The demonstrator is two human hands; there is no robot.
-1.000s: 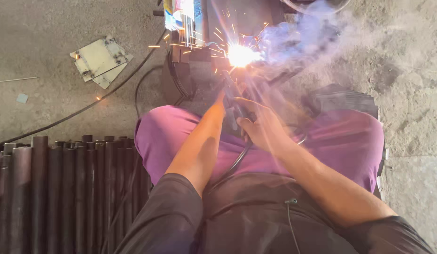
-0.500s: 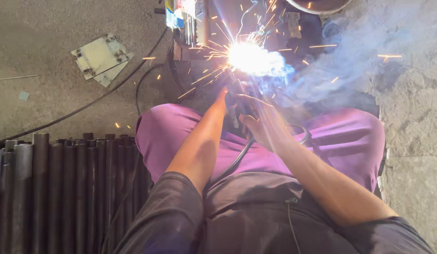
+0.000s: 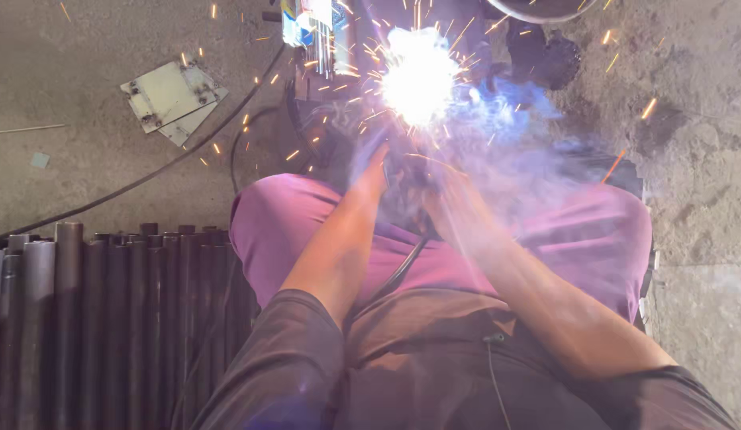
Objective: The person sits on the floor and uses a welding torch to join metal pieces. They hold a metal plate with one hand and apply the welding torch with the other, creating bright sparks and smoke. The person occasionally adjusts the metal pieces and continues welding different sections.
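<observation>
Welding arc flaring just beyond two outstretched hands, over a concrete floor.

A white welding arc [image 3: 421, 78] burns at the top middle of the view, throwing orange sparks outward and bluish smoke [image 3: 514, 135] to its right. Both bare hands reach toward it from below: the left hand [image 3: 376, 169] and the right hand [image 3: 444, 187] lie close together just under the glare, around something dark, but smoke and light hide the fingers, so how far either is closed cannot be told. A black cable [image 3: 398, 271] runs down between the forearms across purple trousers [image 3: 267, 231]. To the left stands a row of dark metal pipes [image 3: 107, 318]; farther up the floor lie pale flat metal plates [image 3: 170, 99].
</observation>
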